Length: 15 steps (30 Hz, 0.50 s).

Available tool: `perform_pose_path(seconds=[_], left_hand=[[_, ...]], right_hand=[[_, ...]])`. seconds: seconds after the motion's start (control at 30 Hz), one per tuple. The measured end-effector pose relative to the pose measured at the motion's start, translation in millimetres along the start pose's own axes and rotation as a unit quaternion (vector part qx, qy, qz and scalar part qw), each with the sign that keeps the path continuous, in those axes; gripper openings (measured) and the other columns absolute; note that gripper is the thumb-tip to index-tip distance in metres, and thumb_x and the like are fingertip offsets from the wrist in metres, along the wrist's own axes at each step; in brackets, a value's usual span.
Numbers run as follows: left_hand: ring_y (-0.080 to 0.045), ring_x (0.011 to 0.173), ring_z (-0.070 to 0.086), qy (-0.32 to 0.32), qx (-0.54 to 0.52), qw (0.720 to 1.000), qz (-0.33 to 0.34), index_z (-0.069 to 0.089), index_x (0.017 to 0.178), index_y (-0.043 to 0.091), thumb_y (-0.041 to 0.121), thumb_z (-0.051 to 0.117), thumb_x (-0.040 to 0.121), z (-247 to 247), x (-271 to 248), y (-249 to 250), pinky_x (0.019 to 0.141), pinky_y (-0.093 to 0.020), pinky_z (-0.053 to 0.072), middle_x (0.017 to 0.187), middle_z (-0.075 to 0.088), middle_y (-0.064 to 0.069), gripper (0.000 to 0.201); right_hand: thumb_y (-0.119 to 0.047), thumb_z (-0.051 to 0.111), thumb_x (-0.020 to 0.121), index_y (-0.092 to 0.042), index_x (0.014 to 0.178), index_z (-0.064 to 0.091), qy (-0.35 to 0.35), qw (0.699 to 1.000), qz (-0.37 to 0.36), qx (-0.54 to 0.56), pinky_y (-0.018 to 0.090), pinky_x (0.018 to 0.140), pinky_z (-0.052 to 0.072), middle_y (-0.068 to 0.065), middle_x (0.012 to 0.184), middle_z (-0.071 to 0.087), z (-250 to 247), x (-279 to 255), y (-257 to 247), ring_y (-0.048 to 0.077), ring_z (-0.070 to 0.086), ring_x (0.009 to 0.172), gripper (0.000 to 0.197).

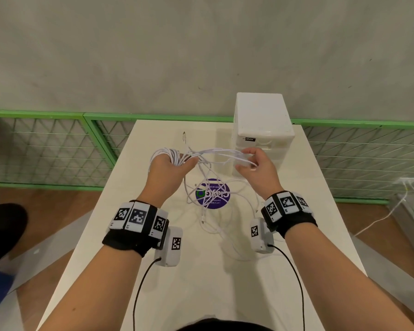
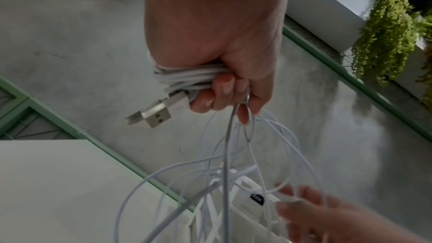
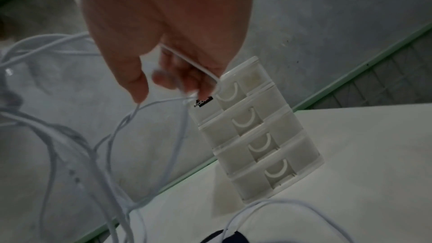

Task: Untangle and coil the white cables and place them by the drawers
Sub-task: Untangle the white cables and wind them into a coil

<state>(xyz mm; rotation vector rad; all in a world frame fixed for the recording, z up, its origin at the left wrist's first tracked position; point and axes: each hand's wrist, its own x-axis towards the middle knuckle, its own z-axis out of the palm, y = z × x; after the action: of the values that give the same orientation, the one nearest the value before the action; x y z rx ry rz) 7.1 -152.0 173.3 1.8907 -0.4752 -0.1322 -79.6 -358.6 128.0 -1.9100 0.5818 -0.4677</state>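
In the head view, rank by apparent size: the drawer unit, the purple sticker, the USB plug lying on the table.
1. Drawer unit, largest.
2. Purple sticker, partly under loose cables.
3. USB plug, smallest by far.
The drawers stand taller, nearer the camera, but the gaps are wide enough to rank.

Bright head view, wrist views dim — blurred

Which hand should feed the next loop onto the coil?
Probably the right hand: it pinches the loose cable, while the left hand is wrapped in the coil.
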Motion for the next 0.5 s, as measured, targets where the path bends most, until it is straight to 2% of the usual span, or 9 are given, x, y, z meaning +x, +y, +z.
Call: perform_pose_path(seconds=[0.07, 0.1, 0.17, 0.23, 0.33, 0.43, 0.5], left_hand=[[-0.009, 0.044, 0.02, -0.013, -0.013, 1.0, 0.011, 0.019, 0.053, 0.023, 0.021, 0.074, 0.082, 3, -1, 4, 0.046, -0.023, 0.021, 0.045, 0.02, 0.009, 0.062], [-0.008, 0.044, 0.019, -0.019, -0.013, 1.0, 0.013, 0.019, 0.052, 0.023, 0.02, 0.074, 0.081, 4, -2, 7, 0.045, -0.022, 0.021, 0.044, 0.02, 0.009, 0.063], [-0.008, 0.042, 0.02, -0.023, -0.01, 1.0, 0.007, 0.02, 0.051, 0.022, 0.019, 0.074, 0.081, 5, -3, 13, 0.043, -0.02, 0.02, 0.044, 0.02, 0.01, 0.062], [-0.009, 0.04, 0.02, -0.02, -0.008, 1.0, -0.003, 0.023, 0.051, 0.018, 0.019, 0.073, 0.082, 4, -3, 18, 0.041, -0.018, 0.021, 0.046, 0.023, 0.003, 0.059], [-0.01, 0.039, 0.023, -0.026, -0.011, 1.0, -0.013, 0.034, 0.054, 0.008, 0.018, 0.072, 0.083, 4, -4, 22, 0.04, -0.016, 0.023, 0.049, 0.027, -0.007, 0.048], [-0.016, 0.044, 0.026, -0.018, -0.03, 0.999, -0.041, 0.04, 0.057, 0.005, 0.02, 0.071, 0.082, 4, -3, 18, 0.044, -0.021, 0.026, 0.053, 0.029, -0.01, 0.043], [-0.02, 0.048, 0.027, -0.015, -0.048, 0.997, -0.065, 0.043, 0.058, 0.0, 0.021, 0.07, 0.083, 4, -2, 14, 0.048, -0.026, 0.025, 0.055, 0.031, -0.012, 0.043]], right_hand=[[-0.028, 0.08, 0.07, -0.019, 0.113, 0.054, 0.048, 0.996, -0.01, -0.08, 0.026, 0.087, 0.042, -0.001, 0.103, 0.05, 3, 2, 5, 0.013, 0.049, 0.096, 0.051], [-0.034, 0.081, 0.069, -0.016, 0.105, 0.055, 0.089, 0.99, -0.011, -0.112, 0.027, 0.087, 0.042, 0.0, 0.104, 0.05, 4, 1, 6, 0.015, 0.05, 0.098, 0.048], [-0.046, 0.077, 0.069, -0.014, 0.084, 0.054, 0.151, 0.977, -0.005, -0.15, 0.03, 0.073, 0.043, 0.002, 0.09, 0.053, 5, 0, 3, 0.022, 0.054, 0.088, 0.042], [-0.054, 0.073, 0.07, -0.012, 0.079, 0.053, 0.173, 0.972, 0.003, -0.157, 0.029, 0.068, 0.04, 0.004, 0.087, 0.055, 7, -2, 1, 0.026, 0.054, 0.084, 0.047], [-0.046, 0.079, 0.068, -0.011, 0.109, 0.053, 0.175, 0.978, -0.008, -0.109, 0.024, 0.082, 0.039, 0.008, 0.114, 0.049, 9, -2, 1, 0.023, 0.05, 0.105, 0.06], [-0.038, 0.083, 0.065, -0.018, 0.133, 0.041, 0.093, 0.991, -0.063, -0.069, 0.026, 0.101, 0.037, 0.005, 0.132, 0.039, 14, -4, 2, 0.018, 0.043, 0.121, 0.083], [-0.039, 0.083, 0.065, -0.024, 0.138, 0.037, 0.041, 0.994, -0.102, -0.027, 0.016, 0.105, 0.03, -0.003, 0.135, 0.036, 17, -10, 0, 0.007, 0.037, 0.124, 0.087]])
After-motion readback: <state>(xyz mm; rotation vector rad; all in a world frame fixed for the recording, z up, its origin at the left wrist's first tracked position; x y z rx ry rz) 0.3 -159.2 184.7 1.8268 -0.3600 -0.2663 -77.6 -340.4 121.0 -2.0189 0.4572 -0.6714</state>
